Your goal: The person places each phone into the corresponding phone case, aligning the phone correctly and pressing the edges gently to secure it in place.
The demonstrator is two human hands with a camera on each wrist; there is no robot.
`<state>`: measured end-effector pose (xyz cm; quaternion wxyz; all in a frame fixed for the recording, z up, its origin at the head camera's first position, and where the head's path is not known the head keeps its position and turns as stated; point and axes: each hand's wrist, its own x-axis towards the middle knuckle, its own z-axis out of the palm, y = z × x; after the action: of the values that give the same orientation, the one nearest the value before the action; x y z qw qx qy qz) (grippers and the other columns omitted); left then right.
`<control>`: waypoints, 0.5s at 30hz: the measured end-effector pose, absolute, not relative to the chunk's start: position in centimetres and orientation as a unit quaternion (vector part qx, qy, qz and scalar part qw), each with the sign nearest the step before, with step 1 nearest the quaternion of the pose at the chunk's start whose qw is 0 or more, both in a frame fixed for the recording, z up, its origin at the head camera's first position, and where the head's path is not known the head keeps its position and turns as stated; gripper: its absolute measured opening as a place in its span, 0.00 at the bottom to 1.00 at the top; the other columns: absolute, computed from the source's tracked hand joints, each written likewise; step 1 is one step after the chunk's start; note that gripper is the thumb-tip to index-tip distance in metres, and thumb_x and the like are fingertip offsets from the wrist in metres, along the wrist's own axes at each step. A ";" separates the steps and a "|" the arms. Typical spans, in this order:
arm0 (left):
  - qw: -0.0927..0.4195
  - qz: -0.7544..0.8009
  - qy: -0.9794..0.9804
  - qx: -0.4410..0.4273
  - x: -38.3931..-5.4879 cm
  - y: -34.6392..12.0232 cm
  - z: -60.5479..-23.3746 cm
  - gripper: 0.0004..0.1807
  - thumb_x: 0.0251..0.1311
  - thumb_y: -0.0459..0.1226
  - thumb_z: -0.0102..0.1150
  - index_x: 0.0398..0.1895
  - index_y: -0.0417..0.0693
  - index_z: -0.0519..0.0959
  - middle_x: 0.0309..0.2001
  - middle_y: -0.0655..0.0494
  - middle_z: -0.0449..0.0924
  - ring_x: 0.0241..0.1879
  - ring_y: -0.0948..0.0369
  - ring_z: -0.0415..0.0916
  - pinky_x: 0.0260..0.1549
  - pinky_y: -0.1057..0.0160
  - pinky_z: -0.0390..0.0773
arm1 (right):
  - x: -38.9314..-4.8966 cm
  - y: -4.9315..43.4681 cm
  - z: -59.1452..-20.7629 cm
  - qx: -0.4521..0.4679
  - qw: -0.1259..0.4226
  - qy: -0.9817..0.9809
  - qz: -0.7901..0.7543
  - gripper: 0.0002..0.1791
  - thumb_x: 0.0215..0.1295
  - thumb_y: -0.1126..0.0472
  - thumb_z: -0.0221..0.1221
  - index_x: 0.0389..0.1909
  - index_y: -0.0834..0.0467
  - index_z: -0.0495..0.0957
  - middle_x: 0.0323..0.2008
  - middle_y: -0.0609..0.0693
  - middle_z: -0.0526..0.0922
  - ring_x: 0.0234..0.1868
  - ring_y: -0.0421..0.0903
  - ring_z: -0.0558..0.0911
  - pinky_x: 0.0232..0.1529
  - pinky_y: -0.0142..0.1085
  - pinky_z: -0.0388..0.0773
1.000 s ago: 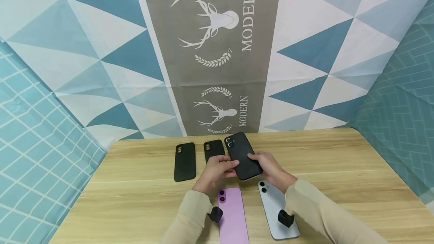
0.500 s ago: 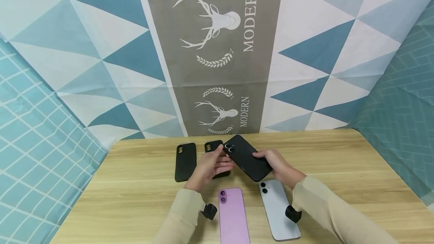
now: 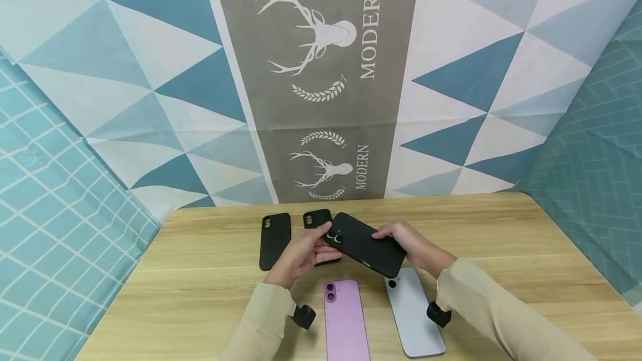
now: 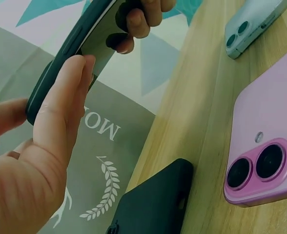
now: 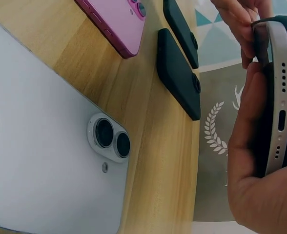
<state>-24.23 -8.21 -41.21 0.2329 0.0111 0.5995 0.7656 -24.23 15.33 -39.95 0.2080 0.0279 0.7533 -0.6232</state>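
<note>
A phone in a black case (image 3: pixel 365 243) is held up above the table between both hands, its camera end pointing left. My left hand (image 3: pixel 301 255) pinches that camera end, thumb on the case and fingers beneath on the screen side. The right hand (image 3: pixel 413 247) grips the other end, thumb on the back. In the right wrist view the pale bottom edge of the phone (image 5: pixel 281 97), with its port and speaker holes, shows inside the case. Fingertips of the right hand (image 4: pixel 138 22) lie against the dark screen in the left wrist view.
Two black phone cases (image 3: pixel 275 241) (image 3: pixel 317 217) lie at the back; the left hand partly covers one. A pink phone (image 3: pixel 345 316) and a white phone (image 3: pixel 415 313) lie back up in front, the white one partly under the held phone. A patterned cloth (image 3: pixel 321 99) hangs behind the table.
The cased phone has turned so its camera end points left and lower. My left hand shifted from its lower left side to the camera end; the right hand kept its grip.
</note>
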 end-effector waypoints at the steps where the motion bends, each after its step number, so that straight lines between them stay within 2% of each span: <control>1: 0.237 0.767 0.596 0.015 -24.2 -8.3 -41.2 0.23 0.66 0.46 0.51 0.46 0.30 0.73 0.26 0.53 0.84 0.28 0.61 0.84 0.38 0.63 0.84 | -24.2 15.3 -40.0 0.025 0.210 0.755 -0.621 0.21 0.56 0.60 0.54 0.50 0.66 0.78 0.44 0.54 0.81 0.30 0.42 0.80 0.36 0.32 0.77; 9: 0.247 0.767 0.592 0.030 -23.7 -8.5 -41.0 0.14 0.65 0.41 0.53 0.41 0.36 0.75 0.29 0.54 0.84 0.29 0.61 0.84 0.37 0.63 0.84 | -24.3 15.3 -39.8 0.015 0.218 0.767 -0.603 0.23 0.56 0.60 0.54 0.51 0.67 0.76 0.50 0.58 0.78 0.32 0.42 0.79 0.38 0.32 0.77; 12: 0.240 0.768 0.593 0.028 -23.5 -8.5 -40.9 0.14 0.65 0.39 0.53 0.42 0.35 0.75 0.29 0.54 0.84 0.28 0.61 0.84 0.36 0.64 0.84 | -24.3 15.2 -39.7 0.011 0.219 0.772 -0.597 0.23 0.56 0.60 0.54 0.52 0.67 0.75 0.53 0.59 0.76 0.33 0.43 0.79 0.39 0.32 0.76; 15: 0.230 0.765 0.601 0.034 -23.5 -8.5 -40.9 0.16 0.67 0.38 0.51 0.46 0.30 0.74 0.30 0.55 0.84 0.28 0.63 0.84 0.34 0.65 0.84 | -24.4 15.2 -39.6 0.000 0.223 0.772 -0.595 0.23 0.56 0.60 0.54 0.52 0.68 0.75 0.51 0.58 0.77 0.33 0.42 0.78 0.38 0.32 0.76</control>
<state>-23.45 -8.49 -40.87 0.2303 0.0339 0.6008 0.7648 -24.35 15.17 -39.56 0.2228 -0.0004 0.7720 -0.5953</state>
